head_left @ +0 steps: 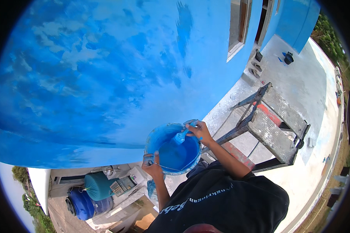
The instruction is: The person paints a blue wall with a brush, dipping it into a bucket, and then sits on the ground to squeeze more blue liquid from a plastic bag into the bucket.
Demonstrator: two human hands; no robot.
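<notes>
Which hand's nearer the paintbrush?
Right. The right hand holds the paintbrush over the bucket; the left hand is apart from the brush, at the bucket's rim on the other side of the opening.

The round blue plastic bucket is crusted with rough paint at its rim. Inside it, smooth, wet-looking blue paint is seen with a soft shine. The bristles of the flat light-blue brush are coated with thick paint. The big blue painted wall is covered in matt, cloudy patches. The long grey stepped stand is marked with rough, pale specks; whether it is made of wood or metal cannot be told. The black cloth shirt is matt and softly creased. Smooth, shiny plastic is seen on the round dark-blue barrel.
</notes>
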